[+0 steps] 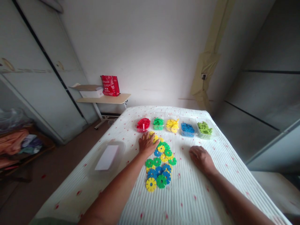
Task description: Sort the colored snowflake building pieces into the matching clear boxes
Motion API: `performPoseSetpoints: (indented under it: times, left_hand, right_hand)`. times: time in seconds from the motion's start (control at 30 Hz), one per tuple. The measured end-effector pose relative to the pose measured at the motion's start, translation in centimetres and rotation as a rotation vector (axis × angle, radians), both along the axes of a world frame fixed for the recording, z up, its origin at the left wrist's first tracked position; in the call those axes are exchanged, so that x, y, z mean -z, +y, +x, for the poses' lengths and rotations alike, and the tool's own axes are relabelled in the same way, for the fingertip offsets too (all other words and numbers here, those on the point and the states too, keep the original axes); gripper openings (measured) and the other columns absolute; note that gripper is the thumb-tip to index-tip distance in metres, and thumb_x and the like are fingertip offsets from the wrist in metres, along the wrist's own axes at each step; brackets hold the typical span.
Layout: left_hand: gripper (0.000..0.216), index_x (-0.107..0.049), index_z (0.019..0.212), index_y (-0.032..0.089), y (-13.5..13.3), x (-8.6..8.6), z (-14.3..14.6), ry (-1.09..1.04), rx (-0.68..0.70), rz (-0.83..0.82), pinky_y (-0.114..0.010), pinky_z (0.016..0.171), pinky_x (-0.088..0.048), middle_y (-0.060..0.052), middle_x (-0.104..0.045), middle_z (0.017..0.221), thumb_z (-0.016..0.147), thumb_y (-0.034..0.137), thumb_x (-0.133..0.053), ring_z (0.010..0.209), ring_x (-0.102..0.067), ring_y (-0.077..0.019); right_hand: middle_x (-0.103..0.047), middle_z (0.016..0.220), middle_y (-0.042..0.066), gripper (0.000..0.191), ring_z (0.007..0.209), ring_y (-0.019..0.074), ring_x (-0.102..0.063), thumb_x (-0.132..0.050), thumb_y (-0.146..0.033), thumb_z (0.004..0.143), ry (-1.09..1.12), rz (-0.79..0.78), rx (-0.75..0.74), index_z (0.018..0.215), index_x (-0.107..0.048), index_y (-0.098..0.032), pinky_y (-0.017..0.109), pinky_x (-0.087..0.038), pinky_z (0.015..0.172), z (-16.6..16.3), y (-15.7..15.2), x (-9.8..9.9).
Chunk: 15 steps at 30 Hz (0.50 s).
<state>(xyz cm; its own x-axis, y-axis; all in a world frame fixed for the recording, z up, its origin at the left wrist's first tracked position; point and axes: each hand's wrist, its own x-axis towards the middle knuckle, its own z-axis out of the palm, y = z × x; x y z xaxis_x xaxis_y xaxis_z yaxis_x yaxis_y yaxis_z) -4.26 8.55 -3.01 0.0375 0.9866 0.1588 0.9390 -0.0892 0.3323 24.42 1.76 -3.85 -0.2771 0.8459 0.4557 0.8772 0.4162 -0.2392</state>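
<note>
My left hand (148, 144) reaches over the far end of a spread of flat notched plastic discs, its fingers apart and touching the yellow discs (155, 137) there. Blue discs (158, 170), green discs (161, 181) and another yellow disc (151, 184) lie closer to me, partly overlapping. To the right of the discs, my right hand (202, 158) rests on the tablecloth with its fingers curled in and nothing visible in them. Its fingertips are partly hidden.
Clear tubs hold red pieces (143, 123), green pieces (158, 122), yellow pieces (172, 124), blue pieces (187, 128) and light green pieces (204, 127) along the table's far side. A clear lid (92, 167) with white paper (107, 157) lies left. A side table (119, 98) bears a red bag (110, 86).
</note>
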Motion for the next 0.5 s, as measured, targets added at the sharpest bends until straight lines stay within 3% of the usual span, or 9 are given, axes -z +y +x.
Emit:
performPoseSetpoints:
  times: [0.13,0.27,0.5]
  left_hand:
    - [0.059,-0.046,0.133,0.03,0.8,0.2,1.1,0.0,-0.019,-0.041,-0.058,0.107,-0.019,-0.01,-0.032,0.149,0.084,0.062,-0.038,0.136,-0.027,-0.035]
    - [0.056,-0.051,0.128,0.03,0.5,0.3,2.1,0.008,0.028,-0.03,-0.052,0.108,-0.023,-0.009,-0.037,0.146,0.081,0.06,-0.047,0.133,-0.031,-0.0331]
    - [0.05,-0.057,0.123,0.027,-0.8,-0.5,3.6,-0.14,0.389,-0.055,-0.044,0.112,-0.023,-0.005,-0.04,0.144,0.074,0.038,-0.062,0.134,-0.033,-0.0274]
  right_hand:
    - [-0.062,0.079,0.006,0.019,0.075,0.0185,-0.053,-0.043,-0.019,0.086,-0.011,-0.006,0.01,0.075,-0.058,-0.02,0.03,-0.04,0.069,0.0,0.1,0.2]
    - [-0.062,0.081,0.007,0.019,0.077,0.0189,-0.053,-0.042,-0.02,0.087,-0.02,-0.011,0.015,0.076,-0.058,-0.019,0.03,-0.039,0.07,0.0,0.1,0.2]
    - [-0.062,0.078,0.007,0.019,0.075,0.0184,-0.052,-0.042,-0.02,0.086,-0.018,0.005,0.014,0.075,-0.059,-0.019,0.029,-0.039,0.069,0.0,0.1,0.2]
